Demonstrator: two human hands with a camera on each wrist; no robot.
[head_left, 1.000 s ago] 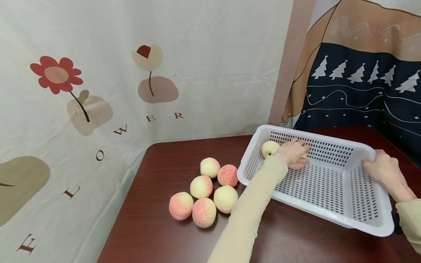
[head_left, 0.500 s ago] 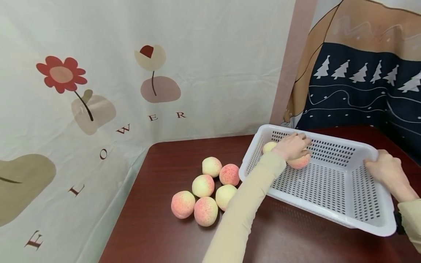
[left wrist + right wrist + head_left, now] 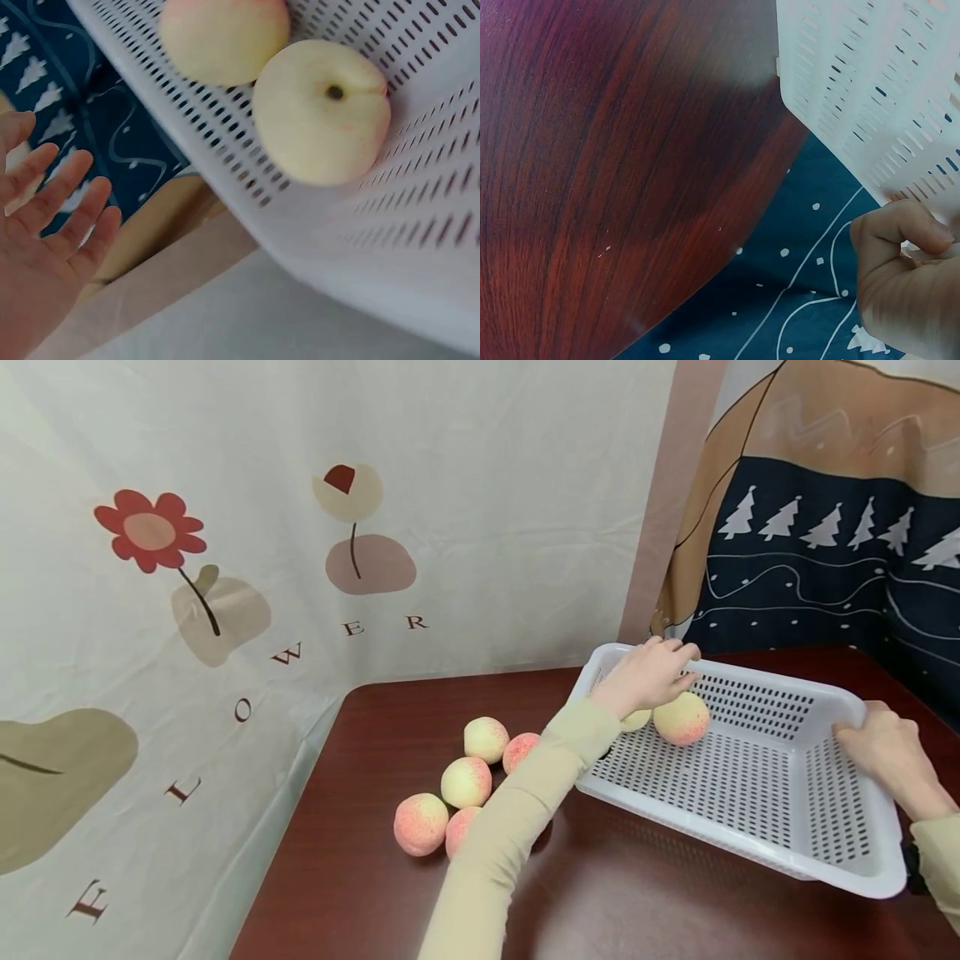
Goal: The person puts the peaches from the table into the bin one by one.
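Note:
My left hand [image 3: 651, 675] hangs over the far left rim of a white perforated plastic basket [image 3: 720, 785], holding nothing. In the left wrist view its fingers [image 3: 84, 199] are spread and loosely bent. Two pale yellow peaches with pink blush lie at the basket's left end: one peach [image 3: 681, 719] in plain sight below the fingers, the other peach [image 3: 319, 120] stem side up, largely hidden by the hand in the head view. My right hand [image 3: 885, 752] grips the basket's right rim, with the fingers curled around it as the right wrist view shows.
Several more peaches are grouped on the dark red wooden table [image 3: 360, 760] left of the basket, among them a pink peach [image 3: 421, 824] and a yellowish peach [image 3: 467, 782]. My left sleeve [image 3: 487, 852] covers some of them. Printed cloths [image 3: 487, 510] hang behind the table.
The left hand has come off the blushed peach in the basket and moved up and left, uncovering it. The right hand keeps its grip on the rim. The head view has shifted slightly.

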